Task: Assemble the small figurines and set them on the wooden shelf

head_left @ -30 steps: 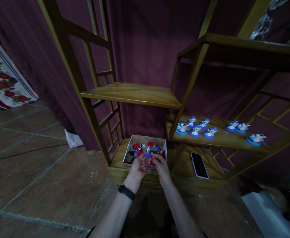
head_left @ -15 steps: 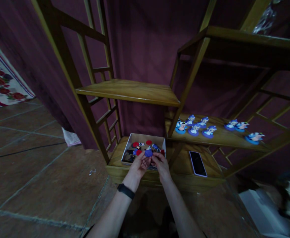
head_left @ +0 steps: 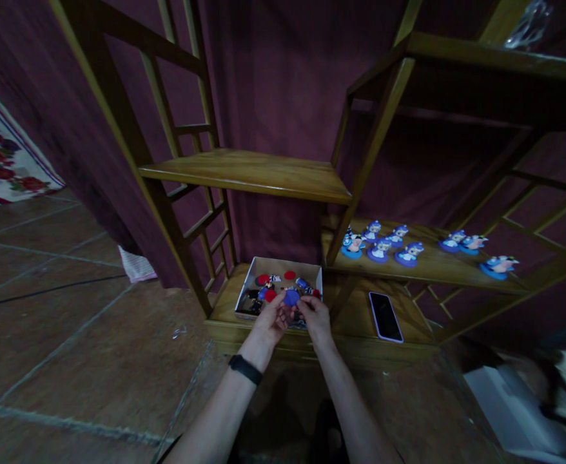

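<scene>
A round blue-purple base [head_left: 291,297] is pinched between my two hands, just above the near side of a shallow cardboard box [head_left: 244,290]. My left hand [head_left: 273,317] is closed on its left edge, fingers curled beneath. From the right, my right hand [head_left: 316,313] grips the other edge with thumb and fingertips. Whether a figure is attached under the base is hidden by my fingers. Inside the box lie red discs [head_left: 289,275], a dark figure [head_left: 254,305] and several other small figurine parts, partly covered by my hands.
Several figurines on blue and purple bases [head_left: 378,250] stand on the right shelf [head_left: 438,270]. Below them a phone [head_left: 386,317] lies on the lower board. An upper-left shelf [head_left: 249,173] juts out above the box. A white box [head_left: 515,412] sits on the floor at right.
The blue-purple base has tilted slightly, showing more of its round face. My hands stay almost in place, and the whole view has shifted a little.
</scene>
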`<action>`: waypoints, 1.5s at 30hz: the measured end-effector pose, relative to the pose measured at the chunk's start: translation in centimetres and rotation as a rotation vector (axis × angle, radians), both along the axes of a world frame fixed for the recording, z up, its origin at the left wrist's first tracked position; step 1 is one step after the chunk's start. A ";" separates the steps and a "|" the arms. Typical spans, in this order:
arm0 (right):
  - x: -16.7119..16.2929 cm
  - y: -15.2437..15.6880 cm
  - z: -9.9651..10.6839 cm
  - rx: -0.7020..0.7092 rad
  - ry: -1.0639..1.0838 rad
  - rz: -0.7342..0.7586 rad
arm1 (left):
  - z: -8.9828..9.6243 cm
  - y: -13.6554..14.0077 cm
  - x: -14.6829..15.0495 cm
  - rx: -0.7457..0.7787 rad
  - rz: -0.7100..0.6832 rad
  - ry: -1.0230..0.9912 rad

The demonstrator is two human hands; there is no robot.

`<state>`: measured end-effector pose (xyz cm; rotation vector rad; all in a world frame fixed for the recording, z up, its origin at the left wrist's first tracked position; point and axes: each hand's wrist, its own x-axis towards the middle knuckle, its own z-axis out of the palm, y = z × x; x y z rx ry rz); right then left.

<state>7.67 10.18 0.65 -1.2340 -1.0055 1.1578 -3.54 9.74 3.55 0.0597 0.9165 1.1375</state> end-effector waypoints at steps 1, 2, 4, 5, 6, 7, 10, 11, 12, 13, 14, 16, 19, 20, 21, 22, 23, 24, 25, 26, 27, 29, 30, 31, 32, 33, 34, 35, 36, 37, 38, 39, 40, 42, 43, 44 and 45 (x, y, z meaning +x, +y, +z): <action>0.1 0.2 -0.2 0.013 -0.029 0.000 | 0.0 0.0 0.0 -0.001 -0.008 0.008; 0.3 0.3 -0.5 0.022 -0.059 0.000 | 0.0 0.0 0.0 -0.002 -0.017 0.016; 0.5 0.5 -0.9 0.029 -0.108 0.007 | 0.0 0.0 0.0 -0.006 -0.026 0.031; 0.6 0.6 -1.0 0.028 -0.127 0.010 | 0.0 0.0 0.0 -0.009 -0.024 0.037; 0.7 0.7 -1.1 0.027 -0.142 0.014 | 0.0 0.0 0.0 -0.011 -0.018 0.041; 0.8 0.7 -1.2 0.026 -0.154 0.017 | -0.1 0.0 0.0 -0.013 -0.012 0.041; 0.8 0.7 -1.2 0.026 -0.176 0.015 | -0.1 -0.1 0.1 -0.018 -0.010 0.038; 0.8 0.7 -1.2 0.030 -0.183 0.014 | -0.1 -0.1 0.1 -0.019 -0.014 0.036; 0.8 0.6 -1.2 0.035 -0.193 0.013 | -0.1 -0.1 0.1 -0.019 -0.017 0.036; 0.8 0.6 -1.1 0.042 -0.206 0.012 | -0.1 -0.1 0.1 -0.021 -0.018 0.035; 0.9 0.5 -1.0 0.049 -0.220 0.009 | -0.1 -0.1 0.1 -0.022 -0.015 0.035; 0.9 0.3 -0.8 0.065 -0.256 0.002 | -0.1 -0.1 0.1 -0.018 -0.003 0.040; 1.0 0.0 -0.1 0.093 -0.315 -0.004 | -0.1 -0.1 0.2 0.000 0.015 0.061; 1.0 -0.1 0.1 0.102 -0.333 -0.005 | -0.1 -0.1 0.2 0.008 0.019 0.068; 1.1 -0.2 0.3 0.111 -0.349 -0.004 | -0.1 -0.1 0.2 0.015 0.020 0.076; 1.1 -0.3 0.4 0.118 -0.361 -0.005 | -0.1 -0.1 0.2 0.022 0.020 0.084; 1.2 -0.4 0.5 0.124 -0.373 -0.004 | -0.1 -0.1 0.3 0.028 0.020 0.092; 1.2 -0.4 0.6 0.130 -0.384 -0.002 | -0.1 0.0 0.3 0.034 0.020 0.100; 1.2 -0.4 0.6 0.135 -0.395 -0.001 | -0.1 0.0 0.3 0.039 0.020 0.109; 1.3 -0.4 0.6 0.140 -0.407 0.001 | 0.0 0.0 0.3 0.043 0.019 0.119; 1.3 -0.5 0.6 0.144 -0.421 0.003 | 0.0 -0.1 0.3 0.044 0.019 0.127; 1.3 -0.5 0.6 0.147 -0.440 0.000 | 0.1 -0.1 0.3 0.047 0.023 0.135; 1.3 -0.5 0.6 0.147 -0.444 -0.001 | 0.1 -0.1 0.3 0.049 0.027 0.136; 1.4 -0.5 0.6 0.147 -0.444 0.003 | 0.1 -0.1 0.3 0.051 0.031 0.135; 1.4 -0.5 0.6 0.146 -0.443 0.005 | 0.1 -0.1 0.3 0.054 0.034 0.135; 1.4 -0.5 0.6 0.143 -0.440 0.007 | 0.0 -0.1 0.3 0.057 0.036 0.136; 1.4 -0.5 0.6 0.139 -0.434 0.008 | 0.0 -0.1 0.3 0.058 0.038 0.139; 1.5 -0.5 0.5 0.132 -0.422 0.006 | -0.1 0.0 0.3 0.060 0.041 0.141; 1.5 -0.4 0.5 0.121 -0.403 -0.001 | -0.1 0.0 0.3 0.063 0.046 0.140; 1.5 -0.3 0.4 0.108 -0.377 -0.006 | -0.1 0.0 0.4 0.069 0.050 0.136; 1.5 -0.2 0.3 0.096 -0.347 -0.011 | -0.1 0.0 0.4 0.079 0.055 0.127; 1.5 -0.1 0.2 0.084 -0.317 -0.013 | -0.1 0.0 0.4 0.093 0.057 0.115; 1.5 0.0 0.0 0.073 -0.290 -0.011 | 0.0 -0.1 0.5 0.109 0.057 0.102; 1.5 0.3 -0.2 0.055 -0.243 0.002 | 0.0 -0.1 0.5 0.141 0.054 0.081; 1.5 0.4 -0.3 0.045 -0.217 0.011 | 0.1 -0.2 0.6 0.154 0.054 0.076; 1.5 0.4 -0.4 0.033 -0.186 0.018 | 0.1 -0.2 0.6 0.164 0.053 0.074; 1.4 0.5 -0.4 0.020 -0.151 0.025 | 0.0 -0.2 0.6 0.172 0.053 0.074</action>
